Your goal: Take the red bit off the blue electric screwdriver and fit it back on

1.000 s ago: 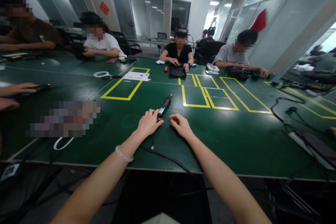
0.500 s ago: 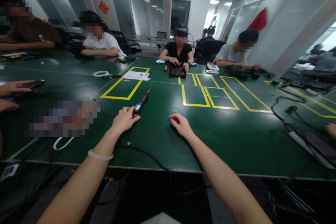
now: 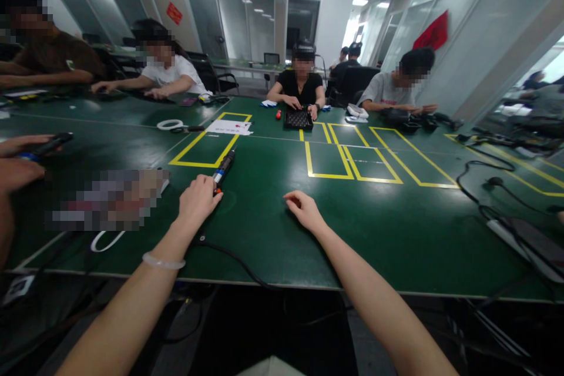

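My left hand (image 3: 197, 202) is closed over the rear of an electric screwdriver (image 3: 224, 168), which lies low over the green table (image 3: 259, 229) with its tip pointing away from me. The screwdriver is dark with a blue band and an orange part by my thumb; my palm hides its back end. A black cord (image 3: 238, 258) runs from near my left wrist to the table's front edge. My right hand (image 3: 304, 210) rests on the table to the right, fingers loosely curled with a gap to the thumb, and nothing shows in it.
Yellow tape outlines (image 3: 330, 176) mark the table ahead. A paper sheet (image 3: 229, 127) and white ring (image 3: 170, 124) lie beyond my left hand. A blurred-out bag-like item (image 3: 106, 200) is at left, cables (image 3: 473, 167) at right. Across sits a person with a black tray (image 3: 298, 118).
My left hand has moved a little left with the screwdriver, dragging its cord along. My right hand has stayed put. A person at far left has spread their arms over the table.
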`<state>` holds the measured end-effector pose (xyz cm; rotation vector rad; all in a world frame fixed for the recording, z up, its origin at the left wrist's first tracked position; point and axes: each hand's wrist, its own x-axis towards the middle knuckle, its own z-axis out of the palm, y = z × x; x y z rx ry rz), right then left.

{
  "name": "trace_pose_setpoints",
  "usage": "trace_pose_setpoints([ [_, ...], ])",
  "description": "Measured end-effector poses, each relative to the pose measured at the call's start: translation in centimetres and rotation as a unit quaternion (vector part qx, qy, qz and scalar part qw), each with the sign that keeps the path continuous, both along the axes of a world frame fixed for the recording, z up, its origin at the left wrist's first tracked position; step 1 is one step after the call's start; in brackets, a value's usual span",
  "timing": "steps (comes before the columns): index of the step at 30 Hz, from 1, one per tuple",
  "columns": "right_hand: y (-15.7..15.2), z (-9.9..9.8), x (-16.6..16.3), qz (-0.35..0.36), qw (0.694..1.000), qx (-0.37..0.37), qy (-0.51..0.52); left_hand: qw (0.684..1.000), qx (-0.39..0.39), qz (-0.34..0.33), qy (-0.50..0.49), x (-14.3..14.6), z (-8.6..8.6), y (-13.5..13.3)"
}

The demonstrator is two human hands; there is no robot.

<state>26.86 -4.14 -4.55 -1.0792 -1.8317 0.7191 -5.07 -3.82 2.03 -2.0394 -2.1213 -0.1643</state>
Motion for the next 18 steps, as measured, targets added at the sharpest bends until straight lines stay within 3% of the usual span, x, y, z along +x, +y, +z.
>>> trace_pose_setpoints([
  [5, 0.0, 0.0, 0.0, 0.002, 1.0, -0.006, 0.007, 0.999, 0.033, 0.008, -0.028, 1.1, 1.0, 0.2],
  [8, 0.1, 0.0, 0.0, 0.002, 0.999, -0.02, 0.026, 0.984, 0.035, -0.039, -0.169, 2.9, 1.1, 0.8],
  [12, 0.6, -0.1, 0.1, 0.013, 0.991, -0.081, 0.103, 0.889, -0.058, -0.198, -0.409, 7.4, 0.2, 1.5],
  [16, 0.9, 0.1, 0.4, 0.042, 0.965, -0.155, 0.208, 0.793, -0.165, -0.243, -0.534, 12.2, -1.0, 1.4],
  [18, 0.9, 0.3, 0.5, 0.064, 0.954, -0.178, 0.231, 0.76, -0.192, -0.262, -0.563, 13.8, -1.6, 1.2],
])
